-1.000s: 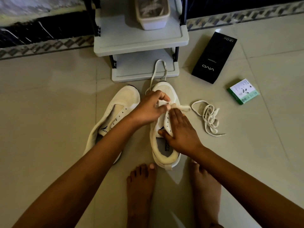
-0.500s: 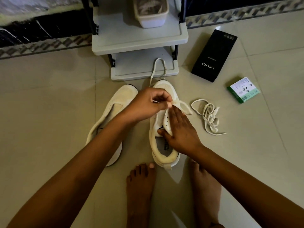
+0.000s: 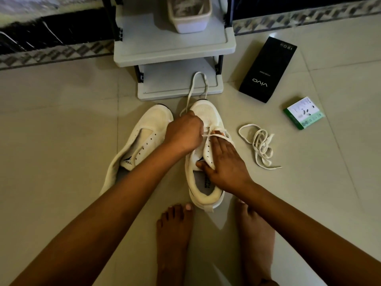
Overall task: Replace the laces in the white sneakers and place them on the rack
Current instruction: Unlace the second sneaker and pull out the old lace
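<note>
Right sneaker [image 3: 208, 118]: on floor under both hands, partly laced. Left hand [image 3: 184, 134]: fingers curled, pinching lace [image 3: 192, 89] over eyelets. Right hand [image 3: 224, 162]: flat, fingers straight, pressing tongue. Left sneaker [image 3: 144, 139]: unlaced, just left of left hand. Spare lace [image 3: 260, 144]: right of right hand. Rack [image 3: 173, 52]: beyond hands.
</note>
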Available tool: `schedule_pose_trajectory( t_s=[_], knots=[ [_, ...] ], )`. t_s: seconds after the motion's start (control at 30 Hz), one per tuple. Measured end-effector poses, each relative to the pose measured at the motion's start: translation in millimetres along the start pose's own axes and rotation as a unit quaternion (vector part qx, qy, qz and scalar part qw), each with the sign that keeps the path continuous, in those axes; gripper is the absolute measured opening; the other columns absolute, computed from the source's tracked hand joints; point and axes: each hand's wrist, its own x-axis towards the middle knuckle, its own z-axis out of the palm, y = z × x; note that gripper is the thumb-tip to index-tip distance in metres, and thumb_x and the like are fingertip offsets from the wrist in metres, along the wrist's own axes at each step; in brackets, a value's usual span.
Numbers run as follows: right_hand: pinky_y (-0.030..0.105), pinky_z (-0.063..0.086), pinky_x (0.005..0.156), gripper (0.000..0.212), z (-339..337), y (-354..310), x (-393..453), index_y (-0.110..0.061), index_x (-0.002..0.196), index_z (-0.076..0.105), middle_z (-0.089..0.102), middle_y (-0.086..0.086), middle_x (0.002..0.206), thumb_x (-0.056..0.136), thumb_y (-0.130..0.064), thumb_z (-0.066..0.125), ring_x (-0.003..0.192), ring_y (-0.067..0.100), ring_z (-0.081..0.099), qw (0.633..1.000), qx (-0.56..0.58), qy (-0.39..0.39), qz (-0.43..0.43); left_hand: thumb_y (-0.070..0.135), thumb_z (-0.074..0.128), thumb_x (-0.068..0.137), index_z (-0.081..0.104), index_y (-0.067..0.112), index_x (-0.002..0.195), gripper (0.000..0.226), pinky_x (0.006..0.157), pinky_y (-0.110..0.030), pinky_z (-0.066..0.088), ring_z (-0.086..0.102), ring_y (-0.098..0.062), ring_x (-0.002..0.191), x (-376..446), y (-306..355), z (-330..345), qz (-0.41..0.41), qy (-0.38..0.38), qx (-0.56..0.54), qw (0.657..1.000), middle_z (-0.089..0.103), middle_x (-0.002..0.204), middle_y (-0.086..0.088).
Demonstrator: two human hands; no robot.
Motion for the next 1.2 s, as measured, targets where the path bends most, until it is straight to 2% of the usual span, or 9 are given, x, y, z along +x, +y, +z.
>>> schedule_pose_trajectory(
  t_s=[0.1, 0.2, 0.3, 0.43, 0.57, 0.7, 0.93, 1.1, 1.2],
  knots=[
    [0.03, 0.005, 0.116, 0.094, 1.3, 0.7, 1.7, -0.007, 0.15, 0.006, 0.007, 0.012, 0.158, 0.08, -0.07, 0.015, 0.146, 0.024, 0.008, 1.0, -0.012, -0.003, -0.002, 0.015, 0.066, 0.083, 0.073, 0.018, 0.092, 0.012, 0.08, -0.026, 0.046, 0.06, -0.017, 0.098, -0.3, -6.3, -13.2, 0.056, -0.032, -0.073, 0.995, 0.062, 0.104, 0.003],
    [0.024, -0.006, 0.112, 0.101, 2.4, 2.0, 2.9, -0.008, 0.15, -0.004, -0.004, 0.012, 0.158, 0.071, -0.072, -0.001, 0.146, 0.021, -0.003, 1.0, -0.015, -0.005, -0.013, 0.011, 0.072, 0.08, 0.073, 0.012, 0.088, 0.008, 0.074, -0.012, 0.046, 0.063, -0.004, 0.08, -8.4, -4.1, -35.7, 0.088, -0.095, -0.293, 0.947, 0.068, 0.085, 0.004],
    [0.022, -0.01, 0.11, 0.101, 3.5, 2.7, 3.2, -0.01, 0.149, -0.011, -0.011, 0.009, 0.158, 0.069, -0.072, -0.003, 0.146, 0.017, -0.009, 1.0, -0.003, -0.002, -0.012, 0.014, 0.072, 0.08, 0.071, 0.015, 0.089, 0.01, 0.082, -0.022, 0.049, 0.065, -0.011, 0.089, -8.0, -7.3, -38.7, 0.058, -0.063, -0.381, 0.921, 0.071, 0.093, 0.001],
    [0.023, -0.007, 0.111, 0.101, 4.3, 2.7, 4.1, -0.009, 0.15, -0.002, -0.004, 0.01, 0.159, 0.072, -0.072, 0.003, 0.146, 0.02, -0.003, 1.0, 0.001, 0.005, -0.012, 0.018, 0.074, 0.076, 0.06, 0.022, 0.117, 0.044, 0.091, -0.031, 0.045, 0.05, -0.02, 0.116, -3.6, -10.3, -15.8, 0.036, -0.1, -0.168, 0.98, 0.052, 0.128, 0.0],
    [0.021, -0.007, 0.111, 0.091, 2.8, 1.8, 2.6, -0.008, 0.15, 0.002, 0.0, 0.009, 0.159, 0.082, -0.065, 0.024, 0.147, 0.019, -0.002, 1.0, 0.014, 0.017, -0.013, 0.019, 0.061, 0.086, 0.06, 0.016, 0.119, 0.033, 0.089, -0.039, 0.047, 0.05, -0.028, 0.115, -5.3, 7.9, -0.3, -0.01, -0.056, 0.079, 0.995, 0.047, 0.128, -0.007],
    [0.023, -0.006, 0.111, 0.089, -0.6, 0.2, 1.4, -0.008, 0.15, 0.001, -0.002, 0.01, 0.159, 0.086, -0.064, 0.026, 0.147, 0.021, -0.001, 1.0, 0.008, 0.01, -0.01, 0.022, 0.057, 0.09, 0.066, 0.016, 0.11, 0.023, 0.086, -0.036, 0.047, 0.058, -0.026, 0.107, -5.6, 8.6, -1.2, -0.021, 0.003, 0.045, 0.999, 0.058, 0.121, -0.004],
    [0.029, 0.004, 0.116, 0.101, 2.3, 2.0, 2.6, -0.008, 0.15, -0.004, -0.001, 0.01, 0.159, 0.072, -0.071, -0.002, 0.147, 0.022, 0.002, 1.0, -0.013, 0.002, -0.014, 0.019, 0.077, 0.076, 0.075, 0.024, 0.09, 0.016, 0.089, -0.04, 0.052, 0.065, -0.011, 0.092, -14.1, 0.8, -45.9, -0.002, 0.003, -0.251, 0.968, 0.072, 0.095, 0.007],
    [0.033, 0.014, 0.116, 0.1, 3.5, 2.2, 3.8, -0.006, 0.15, 0.006, 0.006, 0.012, 0.158, 0.074, -0.071, 0.006, 0.146, 0.025, 0.007, 1.0, -0.001, 0.012, -0.013, 0.024, 0.069, 0.081, 0.06, 0.028, 0.122, 0.041, 0.093, -0.036, 0.045, 0.051, -0.019, 0.118, -12.4, 3.2, -16.4, 0.009, -0.044, -0.057, 0.997, 0.053, 0.131, 0.004],
    [0.031, 0.009, 0.116, 0.095, 3.8, 2.1, 3.8, -0.004, 0.149, 0.011, 0.008, 0.013, 0.158, 0.08, -0.068, 0.017, 0.146, 0.025, 0.008, 1.0, 0.012, 0.018, -0.017, 0.024, 0.064, 0.084, 0.066, 0.024, 0.111, 0.027, 0.087, -0.033, 0.047, 0.055, -0.021, 0.112, -8.9, 1.3, 3.1, -0.024, -0.02, -0.005, 1.0, 0.054, 0.127, 0.002]
  ],
)
